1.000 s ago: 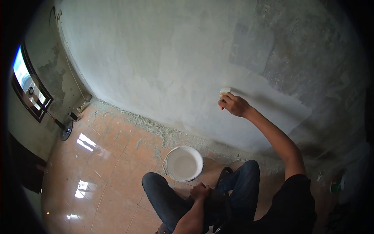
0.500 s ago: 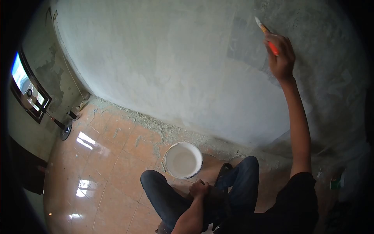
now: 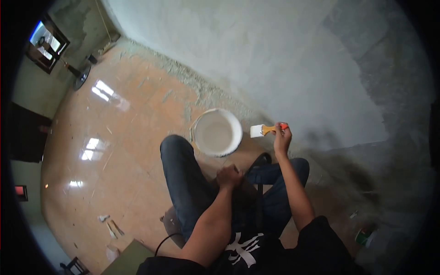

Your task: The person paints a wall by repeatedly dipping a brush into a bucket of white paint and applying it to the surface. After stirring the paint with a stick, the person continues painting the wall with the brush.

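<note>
Wall (image 3: 284,59): seen in patchy grey, upper right.
Bucket (image 3: 217,133): placed on floor (image 3: 133,169), centre.
Right grip (image 3: 282,137): closed around paintbrush (image 3: 266,130), centre right.
Left grip (image 3: 229,177): curled, below centre; contents cannot be told.

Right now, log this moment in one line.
right hand: grips paintbrush; bristles: towards bucket; bucket: pale contents; left hand: between knees

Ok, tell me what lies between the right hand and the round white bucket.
The head view shows the flat white-bristled wooden paintbrush, then a narrow strip of brown floor.
</note>
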A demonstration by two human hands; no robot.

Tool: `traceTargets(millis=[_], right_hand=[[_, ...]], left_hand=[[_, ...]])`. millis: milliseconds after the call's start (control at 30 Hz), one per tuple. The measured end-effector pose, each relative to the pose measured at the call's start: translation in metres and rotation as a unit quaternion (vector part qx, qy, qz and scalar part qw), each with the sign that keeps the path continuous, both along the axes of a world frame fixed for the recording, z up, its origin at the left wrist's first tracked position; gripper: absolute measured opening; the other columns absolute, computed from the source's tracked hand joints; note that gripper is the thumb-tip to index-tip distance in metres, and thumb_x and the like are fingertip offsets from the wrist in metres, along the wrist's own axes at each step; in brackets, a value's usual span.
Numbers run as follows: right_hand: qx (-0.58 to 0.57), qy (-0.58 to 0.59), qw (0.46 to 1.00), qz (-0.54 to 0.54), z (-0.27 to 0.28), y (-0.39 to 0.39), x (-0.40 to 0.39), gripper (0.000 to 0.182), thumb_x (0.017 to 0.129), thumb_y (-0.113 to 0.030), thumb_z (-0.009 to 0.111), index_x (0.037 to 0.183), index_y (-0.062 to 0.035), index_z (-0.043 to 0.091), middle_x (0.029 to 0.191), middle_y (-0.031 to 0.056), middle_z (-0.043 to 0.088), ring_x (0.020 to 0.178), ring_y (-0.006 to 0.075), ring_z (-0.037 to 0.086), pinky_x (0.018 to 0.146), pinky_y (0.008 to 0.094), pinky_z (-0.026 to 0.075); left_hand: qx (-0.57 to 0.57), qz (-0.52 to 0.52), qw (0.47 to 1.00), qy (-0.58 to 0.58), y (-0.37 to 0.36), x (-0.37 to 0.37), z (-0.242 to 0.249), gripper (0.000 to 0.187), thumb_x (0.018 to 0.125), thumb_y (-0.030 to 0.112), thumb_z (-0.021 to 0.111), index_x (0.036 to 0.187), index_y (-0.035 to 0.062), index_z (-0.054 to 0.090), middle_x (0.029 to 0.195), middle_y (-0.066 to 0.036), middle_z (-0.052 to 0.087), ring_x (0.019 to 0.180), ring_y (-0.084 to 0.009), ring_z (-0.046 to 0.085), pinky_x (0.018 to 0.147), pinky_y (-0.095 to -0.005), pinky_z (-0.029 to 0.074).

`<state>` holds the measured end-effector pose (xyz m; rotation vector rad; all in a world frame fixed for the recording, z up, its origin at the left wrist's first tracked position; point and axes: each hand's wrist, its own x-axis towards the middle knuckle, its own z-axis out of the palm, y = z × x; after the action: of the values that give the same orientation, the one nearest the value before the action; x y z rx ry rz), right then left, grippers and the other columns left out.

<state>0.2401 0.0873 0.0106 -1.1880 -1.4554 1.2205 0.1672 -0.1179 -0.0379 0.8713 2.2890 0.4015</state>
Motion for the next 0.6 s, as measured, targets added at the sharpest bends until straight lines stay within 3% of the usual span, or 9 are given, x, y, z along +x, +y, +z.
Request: traceTargets(millis=[233, 333, 400, 600], right_hand=[[-0.089, -0.068, 0.993, 0.027, -0.094, -0.026, -0.038, 0.016, 0.086, -0.012, 0.06, 0.087, 0.0043, 0.063, 0.077, 0.0084, 0.064, 0.065, 0.0139, 0.064, 0.06, 0.0235, 0.052], [-0.105, -0.109, 0.987, 0.058, -0.127, -0.028, -0.05, 0.015, 0.083, -0.012, 0.062, 0.085, 0.0019, 0.066, 0.077, 0.0106, 0.066, 0.066, 0.0175, 0.065, 0.062, 0.0273, 0.052], [-0.066, -0.238, 0.966, 0.074, -0.151, -0.028, -0.054, 0.015, 0.077, -0.015, 0.067, 0.081, -0.0011, 0.068, 0.076, 0.0132, 0.067, 0.069, 0.0232, 0.066, 0.065, 0.032, 0.051], [-0.145, -0.299, 0.938, 0.101, -0.205, -0.036, -0.066, 0.019, 0.068, -0.018, 0.068, 0.079, -0.0028, 0.068, 0.075, 0.0166, 0.066, 0.073, 0.0277, 0.065, 0.067, 0.0357, 0.05]], left_hand=[[-0.012, 0.01, 1.0, -0.024, 0.003, -0.002, 0.002, 0.03, 0.075, 0.036, 0.056, 0.085, 0.01, 0.066, 0.087, -0.015, 0.066, 0.088, -0.03, 0.062, 0.083, -0.0399, 0.044], [-0.023, 0.006, 0.999, -0.03, 0.003, -0.001, -0.001, 0.03, 0.075, 0.038, 0.058, 0.084, 0.0106, 0.066, 0.086, -0.014, 0.066, 0.087, -0.0287, 0.062, 0.084, -0.039, 0.043], [-0.027, 0.004, 0.999, -0.036, 0.004, 0.0, -0.002, 0.03, 0.074, 0.038, 0.059, 0.084, 0.0107, 0.066, 0.085, -0.013, 0.066, 0.087, -0.0283, 0.062, 0.083, -0.0387, 0.043], [-0.032, -0.006, 0.999, -0.019, 0.006, 0.001, -0.002, 0.029, 0.073, 0.038, 0.061, 0.084, 0.0113, 0.066, 0.082, -0.013, 0.065, 0.085, -0.0278, 0.062, 0.081, -0.0381, 0.043]])
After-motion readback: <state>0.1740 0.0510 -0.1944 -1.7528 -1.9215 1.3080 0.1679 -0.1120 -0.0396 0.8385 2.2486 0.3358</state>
